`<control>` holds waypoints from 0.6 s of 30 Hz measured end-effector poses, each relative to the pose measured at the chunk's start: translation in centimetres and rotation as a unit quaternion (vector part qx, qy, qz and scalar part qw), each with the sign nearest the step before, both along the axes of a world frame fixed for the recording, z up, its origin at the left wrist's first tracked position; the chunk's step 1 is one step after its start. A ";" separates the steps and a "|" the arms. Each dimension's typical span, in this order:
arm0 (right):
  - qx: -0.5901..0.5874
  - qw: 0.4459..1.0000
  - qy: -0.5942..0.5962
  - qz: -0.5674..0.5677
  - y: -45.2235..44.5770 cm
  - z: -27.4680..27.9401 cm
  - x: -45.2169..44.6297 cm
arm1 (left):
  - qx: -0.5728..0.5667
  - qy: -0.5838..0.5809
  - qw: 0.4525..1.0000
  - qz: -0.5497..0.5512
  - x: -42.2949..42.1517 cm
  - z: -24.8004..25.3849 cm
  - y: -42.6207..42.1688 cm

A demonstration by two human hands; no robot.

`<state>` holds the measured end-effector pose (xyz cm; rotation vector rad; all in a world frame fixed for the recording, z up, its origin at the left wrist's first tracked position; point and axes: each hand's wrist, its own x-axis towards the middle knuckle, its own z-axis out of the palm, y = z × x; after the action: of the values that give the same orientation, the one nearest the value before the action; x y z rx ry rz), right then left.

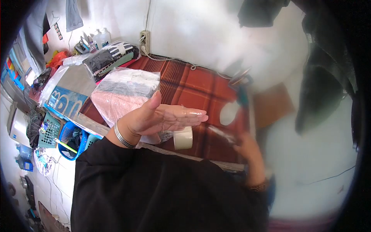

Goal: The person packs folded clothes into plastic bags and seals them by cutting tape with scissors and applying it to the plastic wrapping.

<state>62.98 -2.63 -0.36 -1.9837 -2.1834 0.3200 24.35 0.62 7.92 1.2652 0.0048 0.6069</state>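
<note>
My left hand (164, 115) is held out flat with its thumb up and fingers stretched. A shiny clear bit shows at its fingertips. Behind and below that hand sits a clear plastic package (116, 100) of folded pink, white and grey cloth, partly hidden by the hand. A roll of pale tape (182, 138) stands just below my left fingers. To the right, my right hand (247, 146) is blurred and appears closed on the end of a whitish, see-through strip (222, 133), which points toward the left hand. A white oval thing (229, 113) lies beyond the strip.
A red-brown checked cloth (185, 85) covers the surface. More packed cloth (112, 56) and a printed plastic pack (65, 102) lie at the left. A blue basket (71, 141) stands on the floor. A socket strip (144, 42) with a cable hangs on the wall. Haze blurs the right side.
</note>
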 end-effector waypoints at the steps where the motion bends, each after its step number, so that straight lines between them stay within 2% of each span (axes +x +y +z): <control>1: 0.047 0.998 0.046 0.013 -0.7 3.0 -0.1 | 0.016 -0.003 1.000 -0.007 0.0 0.1 0.1; 3: 0.081 0.990 0.105 0.038 -2.6 8.8 -1.5 | 0.009 0.000 1.000 -0.021 -0.1 0.0 0.4; 6: 0.091 0.986 0.099 0.096 -4.4 14.0 -2.8 | 0.007 0.000 0.999 -0.050 0.3 0.2 0.5; 12: 0.112 0.967 0.109 0.199 -4.7 15.9 -4.1 | 0.040 0.002 0.997 -0.069 0.4 0.5 0.3; 16: 0.112 0.968 0.083 0.209 -4.8 16.4 -5.8 | 0.035 -0.003 0.996 -0.082 0.3 0.5 0.0; 18: 0.134 0.956 0.074 0.249 -4.3 16.4 -6.4 | 0.045 -0.008 0.995 -0.091 0.5 0.8 -0.1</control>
<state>56.61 -6.98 16.03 -1.2144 -2.4458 0.2097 24.85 0.50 8.69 1.3319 -0.1509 0.4638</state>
